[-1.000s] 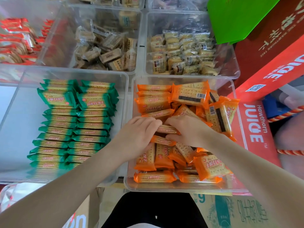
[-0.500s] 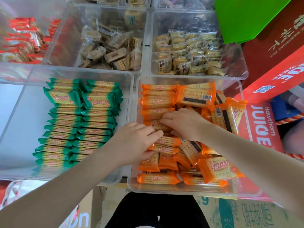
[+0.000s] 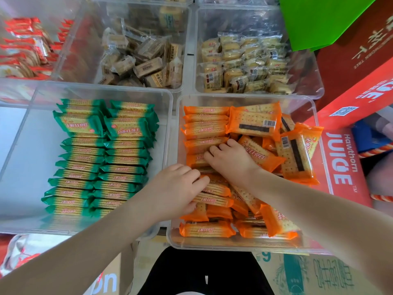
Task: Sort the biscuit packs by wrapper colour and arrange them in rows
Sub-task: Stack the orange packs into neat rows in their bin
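Orange biscuit packs fill the clear right-hand bin. A neat row of orange packs lies edge-up along its far left side, and loose orange packs are heaped on the right and at the front. My right hand curls its fingers over the near end of that row. My left hand grips a small stack of orange packs just in front, fingers on top and thumb below. Green biscuit packs stand in two rows in the clear left-hand bin.
Behind are clear bins of brown-wrapped biscuits, pale yellow biscuits and red packs. Red Hawthorn juice cartons press against the orange bin's right side. A green bag hangs above. Cardboard boxes sit below.
Both hands have moved away from me along the orange bin. My right hand has reached the near end of the neat row, and my left hand has followed behind it.
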A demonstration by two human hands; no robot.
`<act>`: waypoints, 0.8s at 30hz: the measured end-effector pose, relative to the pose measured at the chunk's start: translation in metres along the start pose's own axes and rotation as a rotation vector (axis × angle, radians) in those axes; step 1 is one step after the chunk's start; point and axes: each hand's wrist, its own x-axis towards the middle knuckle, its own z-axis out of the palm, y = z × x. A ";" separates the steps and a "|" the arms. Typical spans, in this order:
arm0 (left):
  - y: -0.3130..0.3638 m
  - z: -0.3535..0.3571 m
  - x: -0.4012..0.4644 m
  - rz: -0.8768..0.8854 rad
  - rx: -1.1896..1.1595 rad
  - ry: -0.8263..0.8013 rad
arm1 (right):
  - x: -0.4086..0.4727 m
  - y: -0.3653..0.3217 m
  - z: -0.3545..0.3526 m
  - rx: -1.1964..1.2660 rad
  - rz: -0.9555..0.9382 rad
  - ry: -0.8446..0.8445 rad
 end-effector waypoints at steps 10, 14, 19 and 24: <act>0.000 0.001 0.023 -0.153 0.067 -0.010 | -0.012 0.026 -0.001 0.442 0.148 0.212; -0.008 0.001 0.034 -0.136 0.084 -0.089 | -0.017 0.030 -0.001 0.622 0.162 0.235; -0.013 0.003 0.043 -0.199 0.078 -0.064 | -0.017 0.029 0.000 0.710 0.117 0.275; -0.010 0.002 0.046 -0.214 0.110 -0.084 | -0.019 0.041 -0.010 0.609 0.209 0.412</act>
